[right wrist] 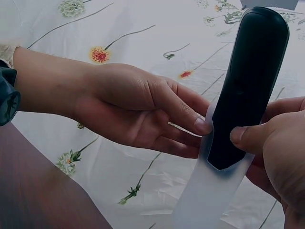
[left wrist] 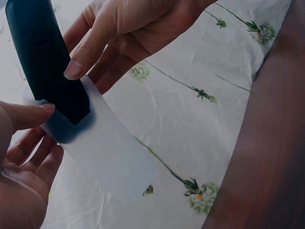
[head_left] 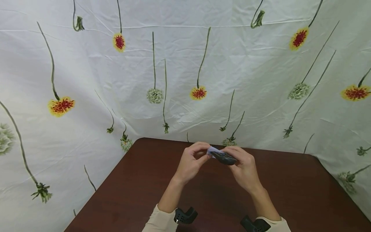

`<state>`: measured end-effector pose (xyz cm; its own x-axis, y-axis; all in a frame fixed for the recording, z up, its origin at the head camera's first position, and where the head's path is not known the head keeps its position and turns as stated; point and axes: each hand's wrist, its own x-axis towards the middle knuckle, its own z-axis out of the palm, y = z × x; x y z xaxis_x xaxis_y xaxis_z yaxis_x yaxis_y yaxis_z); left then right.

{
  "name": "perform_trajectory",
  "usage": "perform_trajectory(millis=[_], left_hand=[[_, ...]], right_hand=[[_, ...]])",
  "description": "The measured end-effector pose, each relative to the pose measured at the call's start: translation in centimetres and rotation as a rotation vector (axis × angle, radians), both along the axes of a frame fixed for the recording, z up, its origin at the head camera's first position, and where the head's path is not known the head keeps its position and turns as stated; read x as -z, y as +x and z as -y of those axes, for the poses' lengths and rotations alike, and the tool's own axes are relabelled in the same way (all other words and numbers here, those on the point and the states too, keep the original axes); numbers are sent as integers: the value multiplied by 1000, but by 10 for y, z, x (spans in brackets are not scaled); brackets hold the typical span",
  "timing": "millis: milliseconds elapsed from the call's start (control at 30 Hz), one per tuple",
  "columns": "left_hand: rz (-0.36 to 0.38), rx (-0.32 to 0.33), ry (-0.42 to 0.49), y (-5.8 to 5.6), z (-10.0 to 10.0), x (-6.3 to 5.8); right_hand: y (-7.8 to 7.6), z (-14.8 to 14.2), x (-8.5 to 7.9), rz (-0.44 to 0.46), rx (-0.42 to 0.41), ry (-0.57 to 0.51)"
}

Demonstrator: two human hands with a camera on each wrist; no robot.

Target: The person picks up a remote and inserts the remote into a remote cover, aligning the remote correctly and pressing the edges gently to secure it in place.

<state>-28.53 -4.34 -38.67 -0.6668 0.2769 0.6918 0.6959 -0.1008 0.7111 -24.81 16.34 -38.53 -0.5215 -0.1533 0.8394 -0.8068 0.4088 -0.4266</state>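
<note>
A long black handheld device, apparently a remote control [left wrist: 43, 52], has its tapered end inside the mouth of a whitish translucent sleeve [left wrist: 109, 148]. Most of its length sticks out, and its plain smooth side faces both wrist cameras. My left hand [head_left: 188, 162] pinches the sleeve's open edge between thumb and fingers. On the other side, my right hand [head_left: 243, 166] grips the remote near that edge, its thumb [right wrist: 238, 136] pressed on the black surface. The sleeve's far part hangs limp past the device in the wrist views. Both hands are raised above the table.
A dark reddish-brown table [head_left: 139, 180] lies beneath the hands. White cloth [head_left: 179, 64] printed with flowers hangs behind it and along its sides. Black bands [head_left: 185, 216] circle both wrists over pale sleeves.
</note>
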Motion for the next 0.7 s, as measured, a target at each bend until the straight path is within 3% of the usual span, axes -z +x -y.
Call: perform_trajectory(millis=[267, 500, 700], left_hand=[[2, 1, -5, -1, 1, 1], [12, 4, -14, -1, 1, 0], [23, 24, 5, -1, 1, -1]], right_hand=[[-1, 1, 0, -68, -29, 11], [-3, 3, 1, -165, 25, 33], [-6, 3, 3, -237, 24, 33]])
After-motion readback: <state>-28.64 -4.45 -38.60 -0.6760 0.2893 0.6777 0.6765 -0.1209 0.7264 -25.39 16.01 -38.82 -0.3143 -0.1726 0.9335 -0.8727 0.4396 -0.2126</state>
